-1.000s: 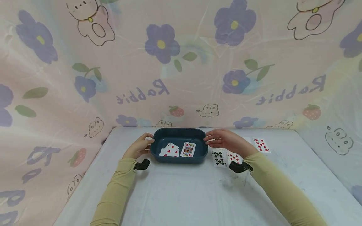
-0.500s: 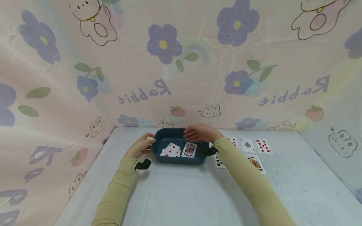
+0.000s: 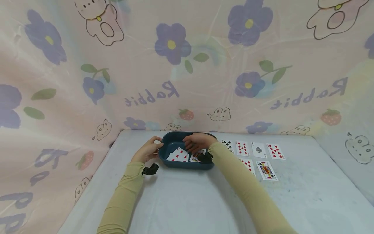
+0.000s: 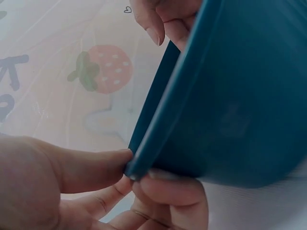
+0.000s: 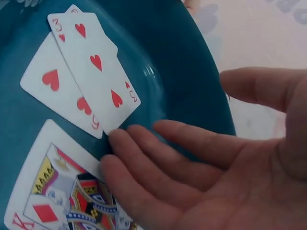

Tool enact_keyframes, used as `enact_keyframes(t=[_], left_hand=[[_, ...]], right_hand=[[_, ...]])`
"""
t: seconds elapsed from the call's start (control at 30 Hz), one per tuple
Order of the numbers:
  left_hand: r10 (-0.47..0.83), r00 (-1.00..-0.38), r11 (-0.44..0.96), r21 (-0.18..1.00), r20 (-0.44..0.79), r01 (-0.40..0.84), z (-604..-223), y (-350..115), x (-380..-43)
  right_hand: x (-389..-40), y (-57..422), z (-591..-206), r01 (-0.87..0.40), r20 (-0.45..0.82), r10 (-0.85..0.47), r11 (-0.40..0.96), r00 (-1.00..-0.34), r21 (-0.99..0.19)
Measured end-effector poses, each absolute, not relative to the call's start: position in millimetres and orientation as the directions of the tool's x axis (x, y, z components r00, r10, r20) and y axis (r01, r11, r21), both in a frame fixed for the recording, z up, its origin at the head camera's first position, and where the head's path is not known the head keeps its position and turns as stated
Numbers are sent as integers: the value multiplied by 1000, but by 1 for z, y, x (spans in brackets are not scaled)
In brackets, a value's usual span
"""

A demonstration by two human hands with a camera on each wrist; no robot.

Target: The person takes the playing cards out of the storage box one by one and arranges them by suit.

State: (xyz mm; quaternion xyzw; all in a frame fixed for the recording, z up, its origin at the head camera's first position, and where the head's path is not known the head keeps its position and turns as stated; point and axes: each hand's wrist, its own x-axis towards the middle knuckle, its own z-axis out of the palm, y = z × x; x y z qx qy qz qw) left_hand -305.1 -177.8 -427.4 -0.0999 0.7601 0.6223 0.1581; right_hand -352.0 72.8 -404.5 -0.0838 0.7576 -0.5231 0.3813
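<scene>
A dark blue oval tub [image 3: 181,165] sits at the far side of the table. My left hand [image 3: 147,150] pinches its left rim, thumb on the inner side and curled fingers under the lip in the left wrist view. Inside the tub lie a three of hearts [image 5: 96,62], overlapping another hearts card [image 5: 45,79], and a king of diamonds [image 5: 29,199]. Over the tub's right part, my right hand [image 3: 201,140] is held palm inward with loosely bent fingers. Its fingertips [image 5: 117,139] are right by the cards' edges, and nothing shows between fingers and thumb.
Right of the tub, two rows of cards lie face up: a clubs card [image 3: 228,145], a diamonds card [image 3: 242,148], an ace of spades [image 3: 258,150], a hearts card [image 3: 275,151] and a face card [image 3: 267,170] among them. A printed curtain [image 3: 193,81] stands behind the table.
My right hand has moved left from the tub's right rim to over its inside, now partly covering the king of diamonds. My left hand keeps its grip on the rim.
</scene>
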Motion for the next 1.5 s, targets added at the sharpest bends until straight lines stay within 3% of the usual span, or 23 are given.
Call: enact_keyframes(t=[0.6,0.77,0.97,1.2,1.4,1.5], left_hand=[[52,-938,197,924,-343,-327,-427,-181,-303],[33,-938,194,922,-346,-334,-427,-181,-304],[26,-936,190,921,-350,-339,-429,-179,-306],[16,-935,194,919,-354,-344,-427,-177,-306],[19,-932,181,918,-363,-354,-428,-176,-306],[22,-933,178,920,-359,-349,-429,-175,-305]], right_hand=[[-355,59,-413,296,-542,-539,478,-645,-827],[-364,54,-415,112,-429,-614,485,-662,-867],[-375,53,-419,-144,-317,-750,478,-580,-867],[-382,56,-423,-213,-325,-786,492,-526,-844],[-379,56,-429,-411,-324,-793,561,-515,-719],[-379,56,-433,-444,-315,-794,567,-520,-694]])
